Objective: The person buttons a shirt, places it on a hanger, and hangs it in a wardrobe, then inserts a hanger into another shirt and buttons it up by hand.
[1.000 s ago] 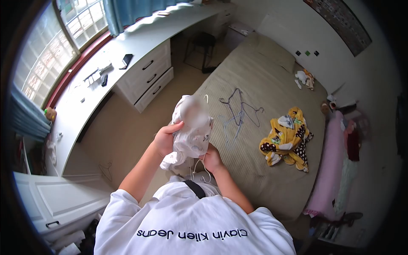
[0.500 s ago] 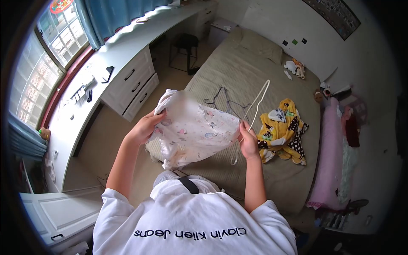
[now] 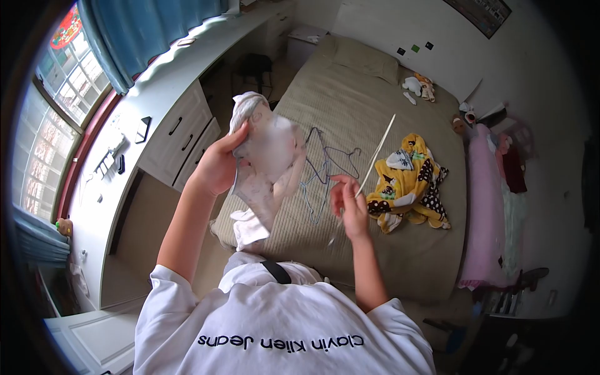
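My left hand [image 3: 220,161] is closed on a thin white garment [image 3: 257,182] with small printed figures, which hangs in folds from it above the near left part of the bed. A white clothes hanger [image 3: 384,139], seen nearly edge-on, is in my right hand [image 3: 351,206], pinched between thumb and fingers. That hand is apart from the garment. Beyond it, several dark and blue hangers [image 3: 325,164] lie on the bed. Right of my right hand lies a crumpled yellow garment [image 3: 403,181] with black-and-white dotted parts.
A green ribbed cover spreads over the bed [image 3: 350,94], with soft toys [image 3: 420,86] near its far right corner. Along the left, under the window, runs a white desk [image 3: 140,103] with drawers. A black stool [image 3: 253,65] stands beyond. Pink bedding [image 3: 480,206] lines the right side.
My right hand has let go of the garment's edge and keeps the hanger, now turned edge-on. The garment has swung left and hangs from my left hand alone. The view has shifted slightly.
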Available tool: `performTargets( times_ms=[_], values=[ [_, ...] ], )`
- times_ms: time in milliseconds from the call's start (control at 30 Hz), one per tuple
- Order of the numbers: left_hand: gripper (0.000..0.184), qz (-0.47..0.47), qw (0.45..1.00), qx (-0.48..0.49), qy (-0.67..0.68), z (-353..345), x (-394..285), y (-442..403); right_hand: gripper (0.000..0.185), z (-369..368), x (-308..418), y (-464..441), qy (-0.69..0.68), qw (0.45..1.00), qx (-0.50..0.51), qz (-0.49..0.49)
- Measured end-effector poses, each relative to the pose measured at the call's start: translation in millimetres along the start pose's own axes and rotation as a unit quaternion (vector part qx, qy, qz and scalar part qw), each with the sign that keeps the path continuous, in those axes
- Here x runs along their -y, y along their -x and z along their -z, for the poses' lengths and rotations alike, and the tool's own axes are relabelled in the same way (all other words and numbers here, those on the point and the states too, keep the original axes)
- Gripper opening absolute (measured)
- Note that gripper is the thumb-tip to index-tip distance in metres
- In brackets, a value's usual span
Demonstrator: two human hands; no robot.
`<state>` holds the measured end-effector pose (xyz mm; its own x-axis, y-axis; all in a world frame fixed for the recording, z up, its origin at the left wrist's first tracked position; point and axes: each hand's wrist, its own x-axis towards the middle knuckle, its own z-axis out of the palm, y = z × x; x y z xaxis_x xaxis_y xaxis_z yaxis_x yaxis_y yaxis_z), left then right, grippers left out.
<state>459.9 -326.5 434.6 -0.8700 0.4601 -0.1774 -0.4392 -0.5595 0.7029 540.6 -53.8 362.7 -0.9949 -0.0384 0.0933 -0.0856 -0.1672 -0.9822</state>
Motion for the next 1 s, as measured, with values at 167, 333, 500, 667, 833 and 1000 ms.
performTargets(
  times_ms=[167, 333, 500, 667, 833, 1000],
  values=[
    [0.044, 0.026, 0.970, 0.189, 0.150, -1.9, -17.9, -16.2, 0.044, -72.1, -60.9, 14.3, -0.059, 0.998, -0.020, -0.029],
    [0.045, 0.017, 0.972, 0.177, 0.155, 9.4, -35.7, -16.8, 0.026, -127.5, -103.5, 0.1, 0.107, 0.988, -0.110, 0.011],
    [0.056, 0.001, 0.992, 0.092, 0.082, 38.7, -55.9, -28.2, 0.027, -148.9, -85.2, 1.1, -0.030, 0.979, -0.143, -0.144],
    [0.078, 0.155, 0.983, -0.005, -0.094, 118.5, -4.1, -56.3, 0.038, -183.3, -39.4, -2.5, -0.160, 0.950, -0.209, -0.167],
    [0.080, 0.123, 0.905, 0.204, -0.352, 153.2, 32.1, 15.3, 0.039, -196.8, -31.8, -12.1, -0.163, 0.945, -0.261, -0.108],
    [0.042, -0.069, 0.802, 0.207, -0.556, 189.5, 47.6, 41.3, 0.039, -204.1, -42.3, -2.9, -0.145, 0.945, -0.286, -0.067]
  ],
)
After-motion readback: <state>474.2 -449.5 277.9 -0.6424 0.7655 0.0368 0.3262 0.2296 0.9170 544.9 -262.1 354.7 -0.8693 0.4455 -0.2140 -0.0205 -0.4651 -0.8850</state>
